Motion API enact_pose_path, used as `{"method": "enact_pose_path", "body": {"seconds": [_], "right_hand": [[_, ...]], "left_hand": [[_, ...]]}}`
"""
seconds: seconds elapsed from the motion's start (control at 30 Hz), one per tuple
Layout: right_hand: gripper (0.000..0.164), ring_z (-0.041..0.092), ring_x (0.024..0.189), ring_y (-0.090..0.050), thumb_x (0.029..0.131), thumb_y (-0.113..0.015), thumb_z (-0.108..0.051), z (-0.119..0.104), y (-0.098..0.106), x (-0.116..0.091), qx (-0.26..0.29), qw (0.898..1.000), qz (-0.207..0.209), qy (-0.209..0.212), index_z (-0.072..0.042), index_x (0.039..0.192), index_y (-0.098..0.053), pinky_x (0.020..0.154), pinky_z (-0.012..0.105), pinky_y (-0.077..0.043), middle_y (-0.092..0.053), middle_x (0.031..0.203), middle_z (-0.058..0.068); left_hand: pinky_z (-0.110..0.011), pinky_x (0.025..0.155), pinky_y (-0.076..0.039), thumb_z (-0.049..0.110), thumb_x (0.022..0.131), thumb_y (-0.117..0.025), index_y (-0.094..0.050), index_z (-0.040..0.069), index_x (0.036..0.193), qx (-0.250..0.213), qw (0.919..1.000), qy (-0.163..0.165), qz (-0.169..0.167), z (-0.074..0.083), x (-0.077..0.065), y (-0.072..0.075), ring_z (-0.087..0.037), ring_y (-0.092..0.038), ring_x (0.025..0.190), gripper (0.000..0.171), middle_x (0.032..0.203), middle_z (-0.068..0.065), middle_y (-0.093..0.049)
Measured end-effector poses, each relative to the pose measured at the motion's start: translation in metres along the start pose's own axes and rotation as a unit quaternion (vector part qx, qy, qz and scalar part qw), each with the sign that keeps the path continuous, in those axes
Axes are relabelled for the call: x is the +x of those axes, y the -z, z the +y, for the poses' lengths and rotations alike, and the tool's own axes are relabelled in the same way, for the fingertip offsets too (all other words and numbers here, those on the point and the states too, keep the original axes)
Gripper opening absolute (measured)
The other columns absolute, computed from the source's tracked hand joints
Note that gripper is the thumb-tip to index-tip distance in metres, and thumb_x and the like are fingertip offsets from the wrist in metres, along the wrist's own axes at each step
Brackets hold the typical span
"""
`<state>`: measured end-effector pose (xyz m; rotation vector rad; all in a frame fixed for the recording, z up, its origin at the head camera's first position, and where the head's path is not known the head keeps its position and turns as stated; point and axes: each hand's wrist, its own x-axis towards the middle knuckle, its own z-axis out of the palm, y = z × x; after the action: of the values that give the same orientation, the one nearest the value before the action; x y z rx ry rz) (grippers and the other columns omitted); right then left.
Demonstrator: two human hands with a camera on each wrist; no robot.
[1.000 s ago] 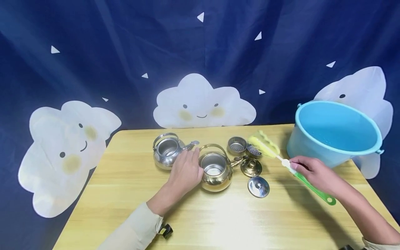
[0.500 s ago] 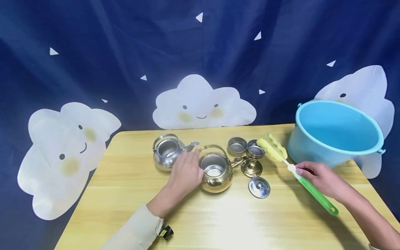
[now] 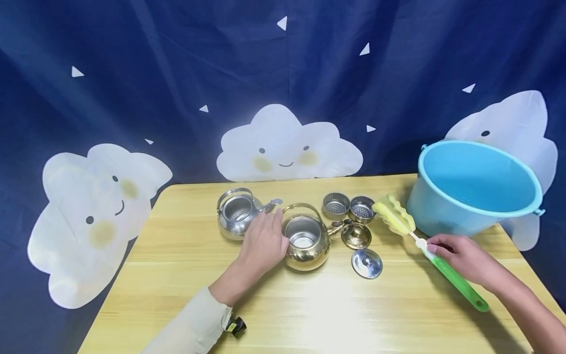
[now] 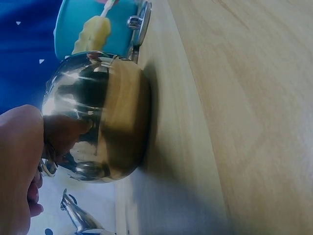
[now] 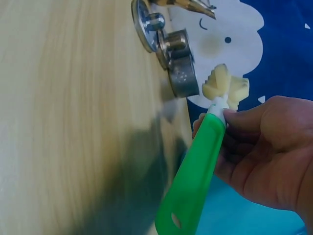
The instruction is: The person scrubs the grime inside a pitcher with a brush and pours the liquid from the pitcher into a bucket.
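In the head view my left hand (image 3: 263, 244) holds the gold teapot (image 3: 307, 258) at its left side, by the foot of its raised handle. The teapot stands upright and lidless; its rounded body (image 4: 117, 117) fills much of the left wrist view, where some fingers are hidden. My right hand (image 3: 462, 255) pinches a bottle brush by its white neck, below a yellow sponge head (image 3: 395, 216). The brush's green handle (image 5: 193, 176) slants down past the palm. Its sponge head hangs over the table, between the strainers and the bucket.
A silver teapot (image 3: 236, 228) stands left of the gold one. Two metal strainers (image 3: 335, 206), a gold lid (image 3: 355, 237) and a silver lid (image 3: 367, 264) lie to the right. A blue bucket (image 3: 464, 223) holding some water stands at the table's right.
My right hand has moved right and slightly down with the brush, so its head has left the space above the strainers. My left hand and the gold teapot have stayed put.
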<state>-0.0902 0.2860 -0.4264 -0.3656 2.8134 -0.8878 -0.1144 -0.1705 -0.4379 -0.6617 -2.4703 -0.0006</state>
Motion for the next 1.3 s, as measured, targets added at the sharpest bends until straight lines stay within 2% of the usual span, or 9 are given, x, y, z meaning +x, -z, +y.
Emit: {"method": "enact_pose_path", "body": {"seconds": [0.37, 0.5, 0.67, 0.93, 1.13, 1.3], "right_hand": [[0.019, -0.005, 0.075, -0.048, 0.104, -0.057, -0.01, 0.017, -0.003, -0.007, 0.013, 0.999, -0.035, -0.026, 0.0, 0.106, -0.072, 0.065, 0.022, -0.043, -0.07, 0.093, 0.002], [0.015, -0.004, 0.072, -0.046, 0.102, -0.059, -0.007, 0.022, -0.007, -0.01, 0.02, 0.999, -0.035, -0.015, -0.001, 0.101, -0.072, 0.063, 0.023, -0.042, -0.067, 0.086, -0.002], [0.015, -0.005, 0.073, -0.046, 0.101, -0.059, -0.004, 0.028, -0.01, -0.01, 0.03, 0.999, -0.038, -0.004, 0.002, 0.102, -0.073, 0.063, 0.022, -0.042, -0.066, 0.086, -0.003], [0.018, -0.003, 0.072, -0.043, 0.103, -0.054, -0.003, 0.032, -0.01, -0.01, 0.036, 0.996, -0.073, -0.02, 0.004, 0.104, -0.071, 0.063, 0.022, -0.039, -0.063, 0.085, -0.001], [0.021, -0.003, 0.075, -0.044, 0.105, -0.053, -0.005, 0.033, -0.007, -0.01, 0.027, 0.995, -0.087, -0.026, 0.004, 0.106, -0.071, 0.065, 0.023, -0.039, -0.065, 0.09, 0.002], [0.026, -0.011, 0.083, -0.051, 0.105, -0.054, -0.007, 0.035, -0.006, -0.009, 0.009, 0.995, -0.086, -0.04, 0.011, 0.115, -0.07, 0.069, 0.022, -0.048, -0.074, 0.104, 0.015]], "left_hand": [[-0.03, 0.066, -0.039, 0.018, 0.086, -0.051, -0.064, -0.01, 0.13, 0.002, 1.0, 0.002, 0.001, 0.0, 0.0, 0.0, -0.018, -0.044, 0.071, 0.054, 0.08, -0.005, -0.061], [-0.03, 0.067, -0.04, 0.018, 0.086, -0.052, -0.063, -0.01, 0.131, 0.004, 1.0, 0.002, 0.0, -0.001, -0.001, 0.0, -0.018, -0.045, 0.072, 0.055, 0.081, -0.005, -0.062], [-0.031, 0.067, -0.041, 0.019, 0.086, -0.052, -0.063, -0.01, 0.131, 0.009, 1.0, 0.0, -0.001, -0.001, 0.0, 0.0, -0.019, -0.046, 0.072, 0.055, 0.081, -0.006, -0.062], [-0.031, 0.067, -0.04, 0.019, 0.086, -0.053, -0.062, -0.01, 0.132, 0.014, 0.9999, -0.001, -0.005, -0.001, 0.0, 0.0, -0.018, -0.044, 0.071, 0.056, 0.079, -0.005, -0.061], [-0.032, 0.068, -0.042, 0.019, 0.086, -0.053, -0.062, -0.01, 0.132, 0.009, 0.9999, 0.003, -0.004, 0.0, -0.001, 0.0, -0.019, -0.046, 0.072, 0.055, 0.081, -0.006, -0.062], [-0.031, 0.068, -0.041, 0.02, 0.086, -0.052, -0.062, -0.01, 0.132, 0.015, 0.9999, 0.002, -0.002, 0.0, -0.001, 0.0, -0.019, -0.046, 0.073, 0.055, 0.081, -0.005, -0.061]]}}
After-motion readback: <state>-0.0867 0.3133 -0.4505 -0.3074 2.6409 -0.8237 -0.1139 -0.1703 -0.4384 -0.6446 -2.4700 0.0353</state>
